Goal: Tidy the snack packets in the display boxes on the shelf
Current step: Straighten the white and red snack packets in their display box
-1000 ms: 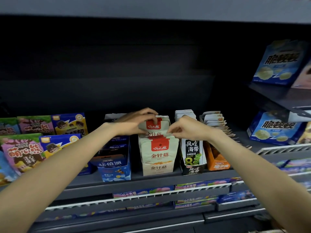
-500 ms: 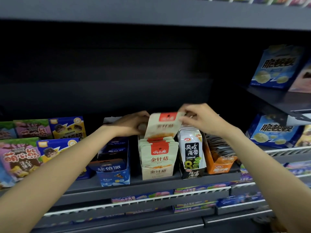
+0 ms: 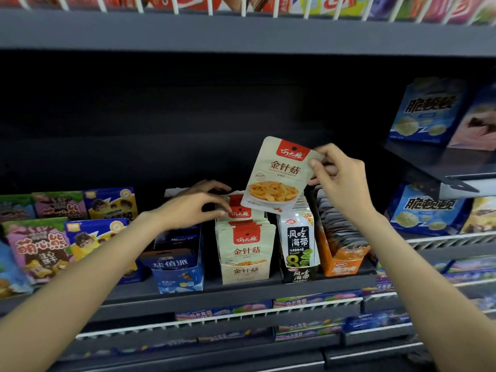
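Note:
My right hand [image 3: 338, 174] pinches the top right corner of a beige needle-mushroom packet [image 3: 279, 175] with a red label and holds it up above the shelf, face towards me. Below it stands the beige display box [image 3: 245, 273] full of the same packets [image 3: 245, 237]. My left hand [image 3: 193, 205] reaches to the back of that row, its fingers touching the rear packets' tops. To the right stand a black seaweed packet box [image 3: 299, 245] and an orange box [image 3: 342, 260] of packets leaning back.
A blue display box [image 3: 177, 272] sits left of the beige one, with chocolate and biscuit boxes [image 3: 37, 248] further left. Blue snack bags [image 3: 426, 208] fill the right-hand shelves. A dark shelf [image 3: 241, 30] runs overhead; candy rows [image 3: 268, 308] lie below.
My right hand has lifted one mushroom packet out of the beige box and raised it clear, turning its face towards me. My left hand stayed at the back of the row.

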Demonstrator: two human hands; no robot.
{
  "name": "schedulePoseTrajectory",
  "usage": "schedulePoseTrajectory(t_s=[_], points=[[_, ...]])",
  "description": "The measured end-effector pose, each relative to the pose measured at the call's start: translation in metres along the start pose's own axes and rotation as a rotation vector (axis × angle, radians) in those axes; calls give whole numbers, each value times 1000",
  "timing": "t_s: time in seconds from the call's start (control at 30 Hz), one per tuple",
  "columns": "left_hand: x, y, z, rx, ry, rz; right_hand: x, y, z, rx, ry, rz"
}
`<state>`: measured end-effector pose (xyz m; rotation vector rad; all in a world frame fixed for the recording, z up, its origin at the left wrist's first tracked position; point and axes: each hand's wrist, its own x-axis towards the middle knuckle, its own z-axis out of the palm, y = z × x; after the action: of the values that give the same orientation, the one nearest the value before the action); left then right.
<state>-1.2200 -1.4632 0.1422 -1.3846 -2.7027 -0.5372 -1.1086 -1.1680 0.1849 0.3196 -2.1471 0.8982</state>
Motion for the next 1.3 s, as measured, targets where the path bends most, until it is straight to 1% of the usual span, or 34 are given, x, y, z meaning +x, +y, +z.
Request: schedulePoseTrajectory(t_s=[0.17,0.27,0.4,0.5,0.7,0.77,0.87,0.93,1.0,1.07,1.13,1.3], points=[[-10,11,1,32,17,-2,-5,-4,-3,62,10,6],[-17,17,4,60,10,-15,-9,-4,-2,56,10,8],[-25,26,8,61,43,-58,-13,-5,-3,45,21,-2],[-27,32,6,71,120,-83,-15,-8,-5,71,52,-11],[-32,46,-4,7,326,-140,-19,-15,-16,186,113,11],[-35,56,-8,-56,423,-181,-21,-19,-20,219,124,19],[-36,79,-13,-305,555,-219,-26,-25,-29,266,152,22],[-36,97,-15,-510,550,-240,-28,-28,-36,314,162,41],[-35,115,-12,-637,498,-239,-29,-31,-43,359,153,73],[-35,130,-5,-691,476,-228,-31,-33,-49,387,126,104],[-37,140,4,-741,493,-242,-34,-35,-52,396,88,131],[-43,151,30,-748,492,-314,-38,-35,-51,383,20,251]])
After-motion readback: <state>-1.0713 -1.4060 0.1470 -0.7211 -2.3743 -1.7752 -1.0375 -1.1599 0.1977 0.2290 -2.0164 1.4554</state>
